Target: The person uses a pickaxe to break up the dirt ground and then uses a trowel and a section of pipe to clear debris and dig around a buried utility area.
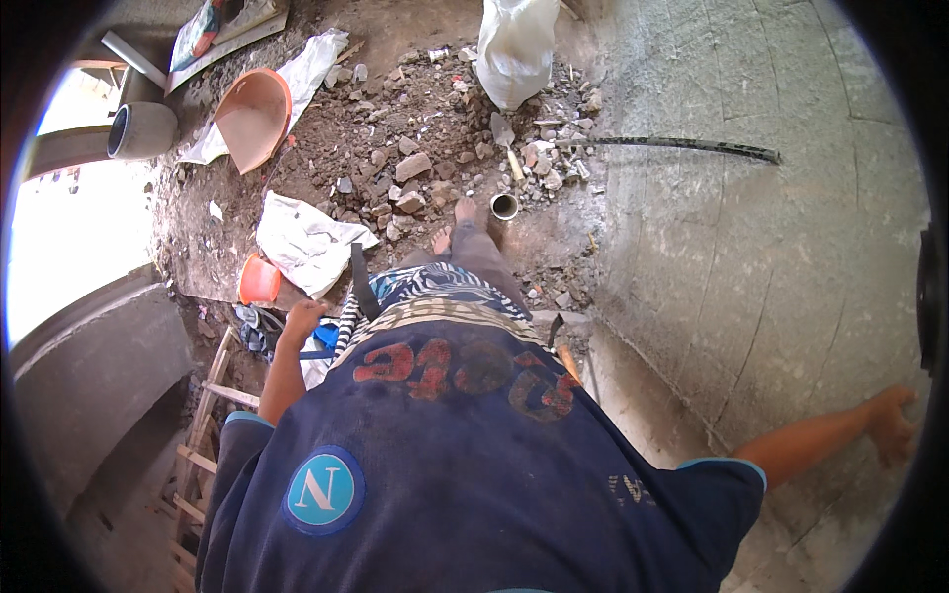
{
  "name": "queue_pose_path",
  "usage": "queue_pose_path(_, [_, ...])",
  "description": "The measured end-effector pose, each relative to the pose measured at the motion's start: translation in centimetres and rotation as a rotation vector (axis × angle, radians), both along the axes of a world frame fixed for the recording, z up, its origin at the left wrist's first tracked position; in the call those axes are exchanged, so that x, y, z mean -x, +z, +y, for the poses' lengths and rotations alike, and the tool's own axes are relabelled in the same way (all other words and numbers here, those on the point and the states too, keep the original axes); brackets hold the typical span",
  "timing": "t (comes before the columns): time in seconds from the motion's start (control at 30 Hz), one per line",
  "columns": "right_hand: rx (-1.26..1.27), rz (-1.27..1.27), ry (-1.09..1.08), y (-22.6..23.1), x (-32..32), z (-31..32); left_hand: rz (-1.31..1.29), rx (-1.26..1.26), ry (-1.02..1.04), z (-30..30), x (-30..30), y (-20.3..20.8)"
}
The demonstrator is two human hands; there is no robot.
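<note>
My left hand [305, 318] is at my left side with its fingers curled in; anything inside them is hidden. Closest to it are a crumpled white sack [311, 242] and a small orange bucket [259, 281]. Out to the right, my right hand [893, 425] reaches beside the grey wall [771, 237], fingers apart and nothing visible in them; I cannot tell whether it touches the wall. In front of my bare feet stands the open end of a pipe [504, 206]. A trowel [513, 158] lies on the rubble just beyond it.
Broken stones and soil [410, 168] cover the ground ahead. A full white sack [516, 54] stands at the far side. From the rubble a dark rod [682, 146] extends to the right. Leftward are a larger orange container [255, 119], a grey pipe [143, 130] and a wooden ladder [203, 460].
</note>
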State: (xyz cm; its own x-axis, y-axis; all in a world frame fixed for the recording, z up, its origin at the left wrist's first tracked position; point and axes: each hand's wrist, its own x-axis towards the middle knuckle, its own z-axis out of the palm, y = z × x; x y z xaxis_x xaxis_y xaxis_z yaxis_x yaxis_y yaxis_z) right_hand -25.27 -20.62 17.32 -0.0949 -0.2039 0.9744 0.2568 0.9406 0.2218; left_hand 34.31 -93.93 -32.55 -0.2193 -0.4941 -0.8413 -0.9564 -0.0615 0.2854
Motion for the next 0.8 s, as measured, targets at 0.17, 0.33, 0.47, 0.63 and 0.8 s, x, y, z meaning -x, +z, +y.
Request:
queue_pose_path(0.17, [0.035, 0.010, -0.122, 0.4, 1.5, 4.1, 0.082, -0.009, -0.040, 1.6, 1.4, -0.9])
queue_pose_path(0.33, [0.009, 0.039, -0.153, 0.3, 1.5, 3.8, 0.147, 0.010, -0.001, 1.4, 3.1, -1.4])
queue_pose_path(0.47, [0.042, 0.026, -0.256, 0.5, 1.7, 3.9, 0.128, 0.125, 0.008, 0.8, 2.8, -2.6])
queue_pose_path(0.63, [-0.099, 0.115, -0.685, 0.6, 1.3, 3.3, 0.153, 0.144, 0.029, 3.6, 3.0, -2.0])
queue_pose_path(0.8, [0.039, 0.003, 0.091, -6.5, 1.3, -4.0, 0.092, 0.085, 0.044, 8.7, 1.6, -2.7])
